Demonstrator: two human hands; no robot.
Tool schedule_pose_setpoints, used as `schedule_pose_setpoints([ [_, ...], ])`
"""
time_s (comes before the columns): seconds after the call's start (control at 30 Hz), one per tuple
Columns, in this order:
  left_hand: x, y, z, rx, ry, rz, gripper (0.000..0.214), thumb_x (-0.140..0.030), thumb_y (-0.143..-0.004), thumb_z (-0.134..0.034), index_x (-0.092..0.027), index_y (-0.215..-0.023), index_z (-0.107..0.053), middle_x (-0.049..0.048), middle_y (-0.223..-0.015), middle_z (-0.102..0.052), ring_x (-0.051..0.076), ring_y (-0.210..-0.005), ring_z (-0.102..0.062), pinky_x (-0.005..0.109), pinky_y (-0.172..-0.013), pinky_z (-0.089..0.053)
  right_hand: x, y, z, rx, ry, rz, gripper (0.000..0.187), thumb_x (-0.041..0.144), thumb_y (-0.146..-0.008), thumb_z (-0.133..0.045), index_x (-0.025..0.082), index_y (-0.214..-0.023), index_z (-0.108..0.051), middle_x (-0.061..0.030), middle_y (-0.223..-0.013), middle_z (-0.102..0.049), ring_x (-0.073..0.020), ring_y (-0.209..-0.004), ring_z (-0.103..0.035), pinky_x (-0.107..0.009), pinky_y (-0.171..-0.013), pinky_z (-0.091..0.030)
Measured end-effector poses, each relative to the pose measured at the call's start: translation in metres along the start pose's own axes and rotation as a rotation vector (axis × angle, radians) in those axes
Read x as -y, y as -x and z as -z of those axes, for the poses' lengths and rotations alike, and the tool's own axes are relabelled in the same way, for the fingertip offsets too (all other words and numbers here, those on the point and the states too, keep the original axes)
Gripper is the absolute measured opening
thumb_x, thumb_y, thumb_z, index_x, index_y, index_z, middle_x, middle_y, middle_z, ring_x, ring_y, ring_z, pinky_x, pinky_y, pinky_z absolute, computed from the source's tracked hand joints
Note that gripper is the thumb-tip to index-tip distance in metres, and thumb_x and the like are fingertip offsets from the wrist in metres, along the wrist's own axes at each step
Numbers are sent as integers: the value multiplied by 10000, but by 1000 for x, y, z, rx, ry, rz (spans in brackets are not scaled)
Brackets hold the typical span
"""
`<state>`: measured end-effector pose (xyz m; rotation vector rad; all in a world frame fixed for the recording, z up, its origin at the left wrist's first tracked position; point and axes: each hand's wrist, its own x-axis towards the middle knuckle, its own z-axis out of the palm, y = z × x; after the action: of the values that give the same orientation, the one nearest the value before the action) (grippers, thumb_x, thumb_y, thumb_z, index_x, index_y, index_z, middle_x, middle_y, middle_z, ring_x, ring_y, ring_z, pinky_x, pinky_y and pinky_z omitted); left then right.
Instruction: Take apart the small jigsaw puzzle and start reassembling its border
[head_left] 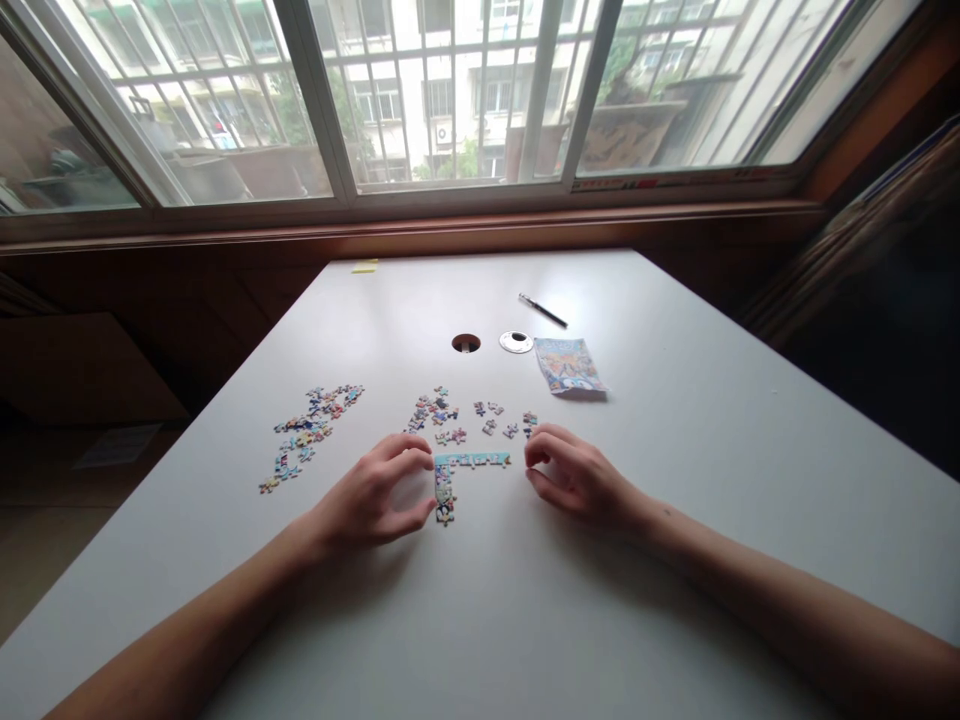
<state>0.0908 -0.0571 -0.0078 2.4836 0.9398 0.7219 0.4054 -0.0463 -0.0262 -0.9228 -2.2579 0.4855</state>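
An L-shaped section of joined jigsaw puzzle pieces (pixel 472 460) lies on the white table, with a pale blue strip along its top. My left hand (pixel 379 490) is at its left side, fingers apart, with index finger and thumb tips at the edge of the pieces. To the right of the section is my right hand (pixel 574 475), its fingers curled and thumb and index tips close together. Whether a piece is between those tips is hidden. Just beyond its knuckles lie loose puzzle pieces (pixel 529 420), and a few single pieces (pixel 489 427) are scattered behind the section.
A long pile of puzzle pieces (pixel 311 430) spreads at the left, and a smaller cluster (pixel 433 408) sits behind my left hand. Farther back are a picture sheet (pixel 570 365), a pen (pixel 543 310), a round cable hole (pixel 466 343), its metal cover (pixel 515 343) and yellow paper (pixel 365 266).
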Motion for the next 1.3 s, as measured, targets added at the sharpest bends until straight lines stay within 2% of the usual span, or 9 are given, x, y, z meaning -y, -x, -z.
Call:
schedule_pose_setpoints([
  [0.07, -2, -1, 1, 35, -4, 8, 338, -231, -808, -655, -209, -1136, -576, 121, -1210, -570, 247, -1115, -572, 401, -982, -510, -2, 2, 1, -48, -12, -97, 122, 172, -847, -543, 216, -787, -445, 19, -712, -465, -131, -630, -434, -256, -584, -415],
  [0.13, -5, -1, 2, 70, -15, 11, 386, -248, -797, -669, -212, -1166, -559, 125, -1238, -552, 265, -1147, -540, 423, -1000, -492, -4, 3, 3, -71, -40, -191, 186, 204, -849, -551, 221, -747, -397, 49, -655, -375, -113, -576, -346, -240, -528, -341],
  [0.27, -6, -2, 2, 88, -2, 21, 456, -237, -789, -656, -216, -1225, -523, 129, -1273, -527, 279, -1176, -513, 442, -1022, -471, -6, 4, 4, -65, -118, -279, 223, 245, -857, -557, 219, -725, -380, 55, -643, -329, -105, -569, -302, -236, -512, -295],
  [0.4, -1, 1, 1, 33, 26, 51, 347, -160, -822, -581, -213, -1162, -543, 117, -1221, -544, 248, -1135, -539, 404, -997, -480, -5, 5, 5, -70, -166, -314, 254, 239, -843, -565, 218, -696, -359, 55, -633, -313, -103, -569, -282, -236, -508, -277],
  [0.57, 7, 2, 0, -114, -73, 113, 206, -73, -838, -497, -206, -970, -583, 67, -986, -601, 220, -972, -554, 377, -868, -482, -6, 8, 7, -48, -205, -302, 332, 166, -782, -536, 220, -631, -245, 57, -602, -231, -98, -558, -224, -240, -495, -227],
  [0.7, 10, 0, 5, -165, -127, 183, 162, -59, -794, -477, -199, -817, -555, 39, -859, -589, 210, -870, -533, 361, -795, -452, -7, 8, 8, -57, -218, -283, 326, 118, -698, -490, 220, -621, -191, 56, -596, -179, -97, -561, -172, -249, -486, -176],
  [0.9, 13, 0, 9, -120, -92, 234, 128, -82, -708, -441, -206, -716, -410, 6, -727, -490, 182, -723, -465, 321, -694, -397, -6, 8, 8, -29, -254, -288, 281, 117, -608, -441, 217, -596, -178, 57, -576, -157, -91, -547, -153, -255, -483, -142],
  [1.1, 12, 1, 11, -93, -34, 230, 111, -121, -706, -396, -208, -688, -328, 5, -681, -419, 177, -664, -397, 331, -662, -336, -6, 9, 9, -17, -274, -297, 282, 108, -599, -433, 218, -597, -173, 59, -578, -150, -93, -553, -144, -259, -484, -139],
  [1.3, 13, 2, 12, -88, 2, 316, 118, -125, -757, -330, -199, -676, -285, 9, -664, -393, 180, -660, -380, 345, -665, -299, -10, 12, 9, 6, -258, -295, 293, 93, -621, -443, 219, -608, -179, 55, -585, -157, -94, -556, -155, -268, -491, -148],
])
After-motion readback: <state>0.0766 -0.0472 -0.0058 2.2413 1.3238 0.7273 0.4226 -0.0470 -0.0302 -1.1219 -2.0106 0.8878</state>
